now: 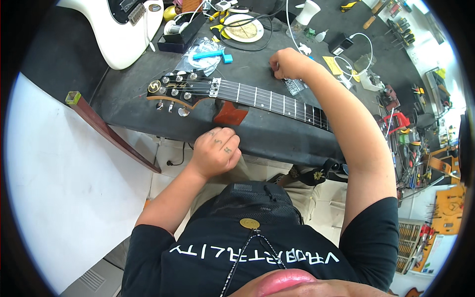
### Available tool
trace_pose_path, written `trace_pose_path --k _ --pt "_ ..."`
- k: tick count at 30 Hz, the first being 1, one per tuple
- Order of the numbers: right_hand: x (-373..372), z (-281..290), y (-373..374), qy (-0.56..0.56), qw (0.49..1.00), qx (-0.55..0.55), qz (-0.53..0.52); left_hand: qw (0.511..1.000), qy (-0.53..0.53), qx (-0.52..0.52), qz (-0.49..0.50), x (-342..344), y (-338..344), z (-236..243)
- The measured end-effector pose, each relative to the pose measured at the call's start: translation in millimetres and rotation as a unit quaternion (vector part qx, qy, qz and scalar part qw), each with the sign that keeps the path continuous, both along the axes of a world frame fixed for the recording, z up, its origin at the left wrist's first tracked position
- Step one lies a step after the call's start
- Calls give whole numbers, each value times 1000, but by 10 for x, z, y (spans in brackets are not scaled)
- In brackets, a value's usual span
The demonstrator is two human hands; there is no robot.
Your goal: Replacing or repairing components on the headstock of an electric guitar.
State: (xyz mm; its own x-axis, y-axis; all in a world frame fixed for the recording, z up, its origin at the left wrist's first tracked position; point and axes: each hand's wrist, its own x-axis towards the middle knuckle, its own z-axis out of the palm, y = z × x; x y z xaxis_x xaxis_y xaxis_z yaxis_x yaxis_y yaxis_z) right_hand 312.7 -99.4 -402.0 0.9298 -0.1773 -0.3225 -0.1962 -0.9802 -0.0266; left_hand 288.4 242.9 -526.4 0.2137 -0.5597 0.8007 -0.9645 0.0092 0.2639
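Observation:
An electric guitar neck (262,100) with a black headstock (165,94) lies across the dark padded bench (133,111), propped on a reddish wooden block (230,114). My left hand (216,151) is closed at the bench's front edge, just below the block; what its fingers hold, if anything, is hidden. My right hand (292,63) reaches beyond the neck, fingers curled down at the bench top beside a small printed packet (297,88); I cannot make out what they grip. A light-blue string winder (213,55) lies on a clear plastic bag behind the headstock.
A white guitar body (114,47) stands at the back left, beside a black box (173,44), a plate (243,28) and cables. A dispenser bottle (304,17) stands at the back. Cluttered tools (403,133) line the right side. A wooden strip (114,131) leans at the left.

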Motion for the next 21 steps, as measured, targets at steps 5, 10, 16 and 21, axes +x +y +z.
trace_pose_path --k 5,10,16,21 --pt "-100 100 -148 16 989 79 -120 1000 0 -1 -2 -3 -33 2" --pt "-462 467 94 -152 856 469 -156 999 33 -3 -16 -2 -2 11" --pt "-1008 842 676 -205 810 549 -26 960 225 -44 -161 -156 13 639" --pt "-1283 948 1058 -243 809 534 -14 797 546 -56 -251 -150 -94 1186"
